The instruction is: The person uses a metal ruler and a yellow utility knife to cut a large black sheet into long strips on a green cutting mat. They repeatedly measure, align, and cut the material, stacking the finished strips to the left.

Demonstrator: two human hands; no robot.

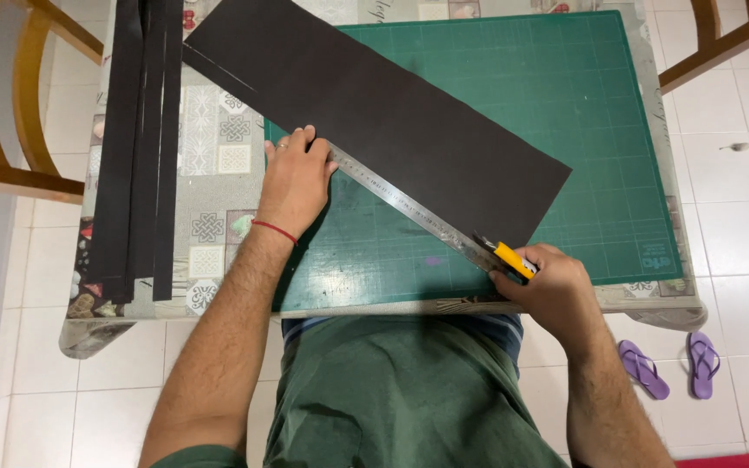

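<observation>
Right hand [546, 284] closes around a yellow utility knife [506, 256], its blade at the near end of a steel ruler [396, 201] laid along the edge of a black sheet [374, 104] on the green cutting mat [582, 113]. Left hand [295, 178] presses flat on the ruler's far part, fingers together. A clean cut likely depends on firm downward pressure and fingertips kept off the blade's path. Cut black strips [136, 147] lie well apart on the patterned surface [218, 156].
</observation>
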